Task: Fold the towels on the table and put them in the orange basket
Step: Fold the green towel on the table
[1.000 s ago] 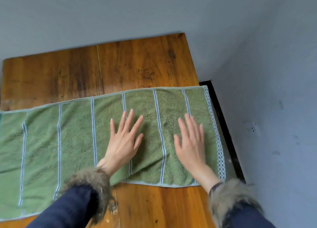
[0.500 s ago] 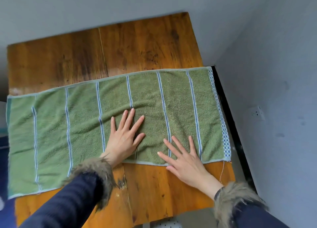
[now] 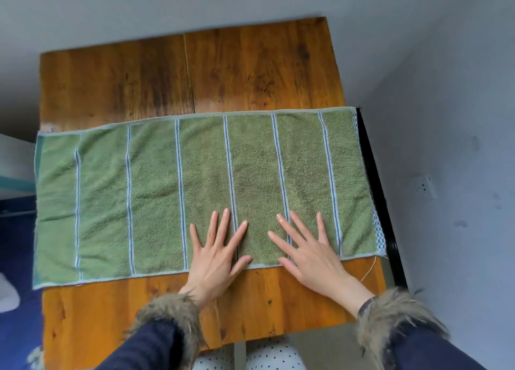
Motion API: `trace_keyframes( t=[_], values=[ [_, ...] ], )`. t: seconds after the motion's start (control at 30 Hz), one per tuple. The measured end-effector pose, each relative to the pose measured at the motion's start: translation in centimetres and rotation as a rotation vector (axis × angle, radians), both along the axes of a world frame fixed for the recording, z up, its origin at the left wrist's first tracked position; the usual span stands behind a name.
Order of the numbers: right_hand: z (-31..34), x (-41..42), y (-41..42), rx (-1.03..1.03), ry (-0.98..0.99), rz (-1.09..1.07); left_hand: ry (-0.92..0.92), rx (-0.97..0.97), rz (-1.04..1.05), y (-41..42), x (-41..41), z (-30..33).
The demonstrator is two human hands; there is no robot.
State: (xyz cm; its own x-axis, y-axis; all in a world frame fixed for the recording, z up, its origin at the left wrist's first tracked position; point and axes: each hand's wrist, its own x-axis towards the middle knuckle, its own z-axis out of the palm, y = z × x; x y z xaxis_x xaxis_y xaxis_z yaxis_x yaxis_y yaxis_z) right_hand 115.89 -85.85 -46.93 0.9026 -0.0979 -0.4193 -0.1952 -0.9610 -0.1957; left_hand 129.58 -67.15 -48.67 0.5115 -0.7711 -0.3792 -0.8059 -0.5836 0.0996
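— Grey walls meet in a corner behind a wooden table, right?

— Yes. Its top is worn orange-brown planks, with a seam running front to back near the middle. On the right-hand wall sits a white socket.

— Where is the towel?

— One green towel lies spread flat across the table, its long side running left to right. Thin blue-and-white stripes cross it from far edge to near edge, and a blue-and-white checked band trims its right end. Its left end reaches the table's left edge, its right end the right edge. Bare wood shows beyond it and in front of it.

— And the hands?

— Both lie palm down with fingers straight and spread, gripping nothing. The left hand rests its fingers on the towel's near edge, the heel of the palm on bare wood. The right hand lies just beside it, to the right, fingers on the cloth too, angled up and leftward, palm over the hem.

— Sleeves?

— Dark blue, with shaggy fur cuffs.

— Any basket?

— I cannot see one. Under the table's near edge shows white fabric with dark dots.
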Motion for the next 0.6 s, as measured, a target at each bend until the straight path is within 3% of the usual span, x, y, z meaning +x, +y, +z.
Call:
trace_keyframes(
  t=[0.33,0.6],
  values=[
    [-1.2,0.2,0.2,-0.025,0.116,-0.095,0.103,0.044,0.044,1.3,-1.3,0.8],
    [0.4,5.5,2.2,-0.010,0.057,-0.118,0.152,-0.096,0.377,5.6,2.9,2.5]
  ],
)
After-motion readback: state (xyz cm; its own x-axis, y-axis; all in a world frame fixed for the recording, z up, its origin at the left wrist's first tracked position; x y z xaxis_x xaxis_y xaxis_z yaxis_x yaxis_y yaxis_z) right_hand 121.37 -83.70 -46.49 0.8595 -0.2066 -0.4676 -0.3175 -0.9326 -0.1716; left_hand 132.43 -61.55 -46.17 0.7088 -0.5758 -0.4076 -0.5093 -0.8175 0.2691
